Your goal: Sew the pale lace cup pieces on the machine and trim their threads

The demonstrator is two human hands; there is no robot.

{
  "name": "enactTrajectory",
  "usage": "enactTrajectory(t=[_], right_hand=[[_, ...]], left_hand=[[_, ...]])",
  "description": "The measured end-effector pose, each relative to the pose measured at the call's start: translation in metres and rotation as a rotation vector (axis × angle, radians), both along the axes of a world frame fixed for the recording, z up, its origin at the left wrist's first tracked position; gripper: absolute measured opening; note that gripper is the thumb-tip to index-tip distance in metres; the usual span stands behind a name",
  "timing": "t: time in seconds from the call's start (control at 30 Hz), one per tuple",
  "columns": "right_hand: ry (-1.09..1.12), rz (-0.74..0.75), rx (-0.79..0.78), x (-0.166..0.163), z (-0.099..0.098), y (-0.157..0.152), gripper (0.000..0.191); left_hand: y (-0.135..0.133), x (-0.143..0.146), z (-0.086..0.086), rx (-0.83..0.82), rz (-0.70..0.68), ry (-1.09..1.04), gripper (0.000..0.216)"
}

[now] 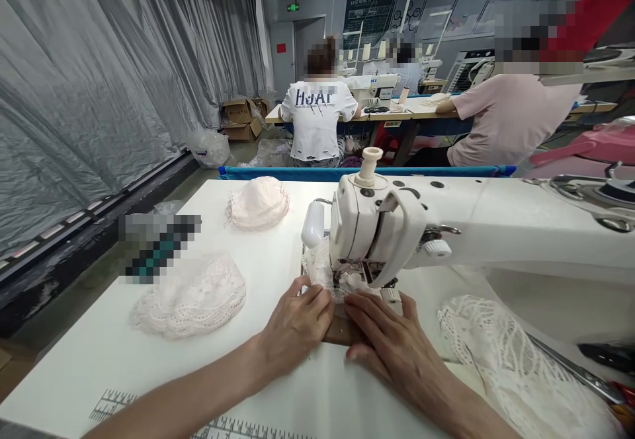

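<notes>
A white sewing machine [397, 227] stands on the white table [99, 366]. Under its needle lies a small piece of white lace [322, 270]. My left hand [295, 326] rests beside the needle with fingers curled, fingertips pressing the lace edge. My right hand [397, 346] lies flat on the table just right of it, fingers stretched toward the presser foot, covering a brown plate [337, 330].
Two piles of lace pieces sit on the left, one near [191, 300] and one farther back [258, 204]. More lace [501, 353] lies at the right. Other people sit with their backs to me at sewing tables beyond. Grey plastic sheeting hangs along the left.
</notes>
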State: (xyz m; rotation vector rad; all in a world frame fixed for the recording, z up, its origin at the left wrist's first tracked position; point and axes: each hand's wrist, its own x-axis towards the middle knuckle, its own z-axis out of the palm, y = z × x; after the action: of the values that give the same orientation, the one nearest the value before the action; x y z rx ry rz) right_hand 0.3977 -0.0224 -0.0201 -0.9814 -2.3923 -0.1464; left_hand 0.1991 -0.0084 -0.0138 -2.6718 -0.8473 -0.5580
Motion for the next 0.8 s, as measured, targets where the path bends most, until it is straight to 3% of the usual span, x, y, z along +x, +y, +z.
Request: enactTrajectory(t=[0.37,0.63,0.7,0.8], right_hand=[[-0.007,-0.097,0.007,0.003,-0.009,0.004,0.039],[-0.049,-0.184,0.063,-0.004,-0.002,0.005,0.036],[-0.052,-0.179,0.066,-0.006,0.0,0.004,0.036],[-0.021,-0.124,0.081,-0.01,0.001,-0.001,0.034]], left_hand=[[0.009,-0.003,-0.005,-0.008,0.058,-0.004,0.022],[0.038,-0.001,-0.003,0.067,0.066,0.065,0.021],[0.031,-0.002,-0.001,0.088,0.092,0.1,0.022],[-0.004,-0.009,0.004,0.091,0.1,0.12,0.024]])
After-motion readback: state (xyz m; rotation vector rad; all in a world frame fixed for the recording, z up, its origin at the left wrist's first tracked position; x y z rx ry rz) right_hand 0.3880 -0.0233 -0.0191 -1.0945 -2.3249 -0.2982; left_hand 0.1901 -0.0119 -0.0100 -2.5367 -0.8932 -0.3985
